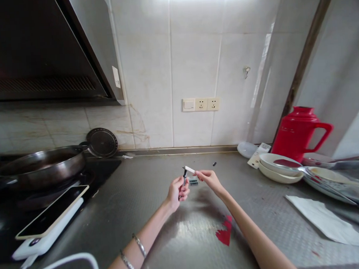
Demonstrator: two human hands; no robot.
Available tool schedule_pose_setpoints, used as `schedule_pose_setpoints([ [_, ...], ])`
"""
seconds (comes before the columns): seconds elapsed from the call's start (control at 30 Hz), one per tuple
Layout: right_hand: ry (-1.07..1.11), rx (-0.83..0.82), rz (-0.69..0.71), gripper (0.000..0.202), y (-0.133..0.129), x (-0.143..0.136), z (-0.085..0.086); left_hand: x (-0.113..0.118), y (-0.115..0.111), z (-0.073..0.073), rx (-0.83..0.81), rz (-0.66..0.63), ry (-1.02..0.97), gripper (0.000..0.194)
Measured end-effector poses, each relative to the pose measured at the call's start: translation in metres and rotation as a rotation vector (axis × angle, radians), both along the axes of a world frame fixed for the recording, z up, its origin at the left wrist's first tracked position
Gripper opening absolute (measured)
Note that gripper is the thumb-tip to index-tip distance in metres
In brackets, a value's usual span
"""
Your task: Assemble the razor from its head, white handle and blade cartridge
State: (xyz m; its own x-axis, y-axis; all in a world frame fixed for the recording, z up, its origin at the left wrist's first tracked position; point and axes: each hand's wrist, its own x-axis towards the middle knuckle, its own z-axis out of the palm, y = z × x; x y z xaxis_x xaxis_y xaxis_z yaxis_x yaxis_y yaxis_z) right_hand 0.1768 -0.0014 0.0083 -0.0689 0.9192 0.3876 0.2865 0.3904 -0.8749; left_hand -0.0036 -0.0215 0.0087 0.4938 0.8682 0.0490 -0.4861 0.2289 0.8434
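White stick (190, 170), pinched by R hand (211, 181) fingertips; its other end at top of dark tool (184, 178), gripped in L hand's (176, 194) curled fingers. Btwn fingers, on counter (146, 184): sm. pack (193, 182). Beyond R fingers: blk. bit (214, 163). On fingers' near side: red scrap (224, 232).

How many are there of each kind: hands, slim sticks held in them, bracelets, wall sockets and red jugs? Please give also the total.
Hands: 2 (left hand, right hand)
Held sticks: 2 (dark stick, white stick)
Bracelets: 2
Wall sockets: 2
Red jug: 1
Total: 9
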Motion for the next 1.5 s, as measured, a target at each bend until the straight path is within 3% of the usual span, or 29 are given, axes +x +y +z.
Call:
schedule_pose_setpoints([
  [0.4, -0.036, -0.013, -0.013, 0.047, 0.002, 0.008, -0.004, -0.002, 0.003, -0.003, 0.086, 0.014, 0.074, 0.028],
  [0.67, 0.048, -0.061, -0.116, 0.053, 0.006, 0.015, -0.001, -0.009, 0.013, -0.004, 0.180, 0.145, 0.163, 0.029],
  [0.8, 0.249, -0.160, -0.001, 0.049, -0.008, -0.009, 0.010, -0.009, 0.017, -0.008, 0.211, 0.208, 0.220, 0.032],
  [0.93, 0.498, -0.327, 0.172, 0.038, -0.038, -0.035, 0.023, -0.009, 0.020, -0.012, 0.259, 0.279, 0.257, 0.034],
  [1.03, 0.557, -0.370, 0.243, 0.034, -0.054, -0.046, 0.028, -0.008, 0.022, -0.014, 0.344, 0.309, 0.275, 0.030],
  [1.13, 0.501, -0.302, 0.233, 0.034, -0.055, -0.043, 0.029, -0.008, 0.021, -0.014, 0.415, 0.321, 0.282, 0.028],
  [1.23, 0.356, -0.160, 0.133, 0.034, -0.047, -0.027, 0.032, -0.009, 0.019, -0.011, 0.460, 0.309, 0.318, 0.026],
  [1.37, 0.047, -0.111, -0.005, 0.045, -0.040, 0.002, 0.044, -0.009, 0.019, -0.009, 0.518, 0.365, 0.433, 0.031],
  [1.5, -0.313, -0.130, -0.038, 0.058, -0.040, 0.018, 0.058, -0.010, 0.023, -0.013, 0.613, 0.484, 0.516, 0.035],
])
